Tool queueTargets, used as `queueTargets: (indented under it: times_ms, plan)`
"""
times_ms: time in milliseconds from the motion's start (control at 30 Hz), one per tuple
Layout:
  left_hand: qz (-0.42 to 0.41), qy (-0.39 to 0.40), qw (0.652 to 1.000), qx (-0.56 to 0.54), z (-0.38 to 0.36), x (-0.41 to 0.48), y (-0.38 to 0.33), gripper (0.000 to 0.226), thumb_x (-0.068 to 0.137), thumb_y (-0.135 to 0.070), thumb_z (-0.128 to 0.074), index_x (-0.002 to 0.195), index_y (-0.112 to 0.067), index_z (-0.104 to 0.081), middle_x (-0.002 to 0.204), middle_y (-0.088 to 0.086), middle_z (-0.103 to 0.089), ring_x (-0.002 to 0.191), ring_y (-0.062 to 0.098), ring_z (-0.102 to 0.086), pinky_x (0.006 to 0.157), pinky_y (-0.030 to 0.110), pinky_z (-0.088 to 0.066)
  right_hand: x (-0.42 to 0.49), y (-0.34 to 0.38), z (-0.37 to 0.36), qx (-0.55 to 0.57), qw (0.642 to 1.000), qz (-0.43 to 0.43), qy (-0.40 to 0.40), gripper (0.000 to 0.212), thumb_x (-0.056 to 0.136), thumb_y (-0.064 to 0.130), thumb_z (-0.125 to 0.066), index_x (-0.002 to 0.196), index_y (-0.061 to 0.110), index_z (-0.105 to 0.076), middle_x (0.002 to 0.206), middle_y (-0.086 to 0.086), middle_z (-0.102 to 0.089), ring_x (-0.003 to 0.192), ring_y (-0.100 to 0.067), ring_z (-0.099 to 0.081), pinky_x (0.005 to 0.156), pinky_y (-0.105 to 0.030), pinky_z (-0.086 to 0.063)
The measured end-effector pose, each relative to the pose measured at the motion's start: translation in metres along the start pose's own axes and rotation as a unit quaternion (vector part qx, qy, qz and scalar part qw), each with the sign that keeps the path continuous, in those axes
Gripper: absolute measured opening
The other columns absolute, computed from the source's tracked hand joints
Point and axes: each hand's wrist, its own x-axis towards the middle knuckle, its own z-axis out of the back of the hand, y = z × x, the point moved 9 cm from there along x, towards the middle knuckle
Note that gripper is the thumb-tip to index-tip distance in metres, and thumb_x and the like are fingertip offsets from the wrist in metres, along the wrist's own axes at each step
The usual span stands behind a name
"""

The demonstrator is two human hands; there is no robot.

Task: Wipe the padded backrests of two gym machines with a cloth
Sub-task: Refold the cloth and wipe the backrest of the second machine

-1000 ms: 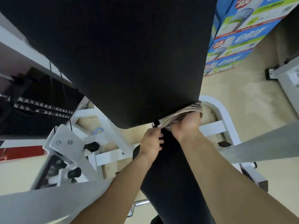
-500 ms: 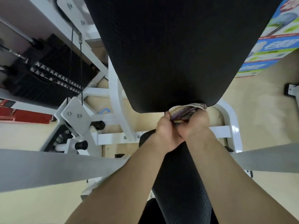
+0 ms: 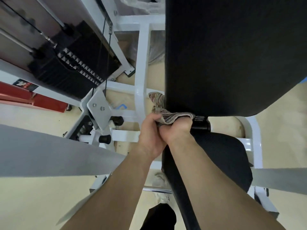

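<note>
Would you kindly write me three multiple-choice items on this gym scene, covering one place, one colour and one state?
1. Where is the cloth?
A at the backrest's lower corner
B on the floor
C on the weight stack

2. What colour is the backrest?
A red
B black
C white

3. How are the hands?
A both grip the cloth
B both open
C only the left grips it

1 A: the cloth wraps that corner.
2 B: the pad is black.
3 A: the left hand and right hand curl round the cloth.
</note>
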Motion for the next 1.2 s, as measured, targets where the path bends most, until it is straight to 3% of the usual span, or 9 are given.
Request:
queueTargets:
  times_ms: [167,233,300,367,667,800,933,1067,1200]
  plan:
    - [-0.021,-0.050,0.990,0.132,0.012,0.006,0.004,0.023,0.104,-0.016,-0.050,0.120,-0.006,-0.064,0.106,0.011,-0.073,0.098,0.023,-0.071,0.072,0.028,-0.059,-0.007,0.012,0.006,-0.084,0.995,0.007,-0.058,0.043,0.106,0.028,-0.029,0.130,0.005,-0.057,0.138,-0.018,-0.054,0.133,-0.037,-0.048,0.114,-0.051,-0.036]
    - [-0.024,-0.078,0.981,0.176,0.005,0.006,0.015,0.025,0.106,-0.020,-0.046,0.120,-0.006,-0.062,0.105,0.012,-0.071,0.090,0.021,-0.069,0.063,0.027,-0.058,-0.013,0.031,0.014,-0.178,0.979,0.044,-0.091,0.041,0.107,0.023,-0.030,0.137,0.007,-0.053,0.134,-0.011,-0.057,0.127,-0.034,-0.054,0.101,-0.047,-0.047]
    - [-0.037,-0.101,0.984,0.141,-0.004,0.005,0.014,0.028,0.107,-0.026,-0.043,0.122,-0.009,-0.060,0.111,0.014,-0.071,0.092,0.022,-0.069,0.067,0.031,-0.060,-0.029,0.053,0.026,-0.291,0.941,0.088,-0.146,0.022,0.103,0.018,-0.044,0.115,0.010,-0.061,0.107,-0.008,-0.065,0.093,-0.022,-0.063,0.072,-0.036,-0.052]
    - [-0.046,-0.103,0.991,0.070,-0.017,0.005,0.004,0.027,0.108,-0.031,-0.039,0.117,-0.019,-0.062,0.116,0.010,-0.071,0.101,0.025,-0.069,0.075,0.034,-0.058,-0.042,0.070,0.039,-0.395,0.893,0.103,-0.189,0.011,0.097,0.020,-0.058,0.105,0.014,-0.063,0.104,-0.005,-0.066,0.080,-0.015,-0.057,0.077,-0.034,-0.051]
    - [-0.253,-0.058,0.947,0.190,-0.054,-0.023,-0.073,0.024,0.101,-0.033,-0.051,0.117,-0.024,-0.067,0.115,0.001,-0.074,0.113,0.018,-0.067,0.102,0.041,-0.052,-0.069,0.090,0.007,-0.579,0.779,0.215,-0.112,0.019,0.092,0.015,-0.052,0.095,0.010,-0.071,0.084,-0.004,-0.065,0.074,-0.017,-0.057,0.066,-0.030,-0.045]
    - [-0.206,-0.075,0.933,0.285,-0.056,-0.021,-0.064,0.054,0.097,-0.062,-0.041,0.136,-0.028,-0.054,0.129,-0.005,-0.066,0.125,0.012,-0.058,0.112,0.039,-0.042,-0.077,0.083,-0.019,-0.623,0.731,0.271,-0.061,0.020,0.090,0.017,-0.054,0.082,0.018,-0.072,0.071,0.003,-0.065,0.068,-0.016,-0.059,0.063,-0.034,-0.047]
    - [-0.163,-0.083,0.960,0.210,-0.064,-0.025,-0.059,0.037,0.106,-0.041,-0.038,0.131,-0.023,-0.059,0.118,-0.003,-0.070,0.111,0.012,-0.064,0.093,0.024,-0.051,-0.092,0.083,-0.034,-0.651,0.700,0.289,-0.055,0.020,0.089,0.019,-0.055,0.081,0.022,-0.073,0.072,0.005,-0.067,0.075,-0.020,-0.064,0.075,-0.041,-0.054]
    - [-0.180,-0.058,0.968,0.165,-0.103,-0.053,-0.090,0.032,0.106,-0.034,-0.041,0.129,-0.021,-0.061,0.119,0.005,-0.070,0.115,0.021,-0.065,0.106,0.042,-0.049,-0.134,0.090,-0.083,-0.648,0.665,0.372,-0.010,0.023,0.093,0.017,-0.052,0.083,0.024,-0.072,0.077,0.007,-0.068,0.076,-0.016,-0.065,0.072,-0.034,-0.054]
    - [-0.259,0.016,0.952,0.162,-0.162,-0.084,-0.149,0.032,0.106,-0.030,-0.043,0.127,-0.011,-0.060,0.112,0.005,-0.072,0.108,0.016,-0.068,0.100,0.035,-0.054,-0.179,0.096,-0.145,-0.627,0.604,0.488,0.065,0.023,0.093,0.016,-0.048,0.086,0.022,-0.069,0.076,0.007,-0.066,0.071,-0.014,-0.065,0.067,-0.027,-0.050]
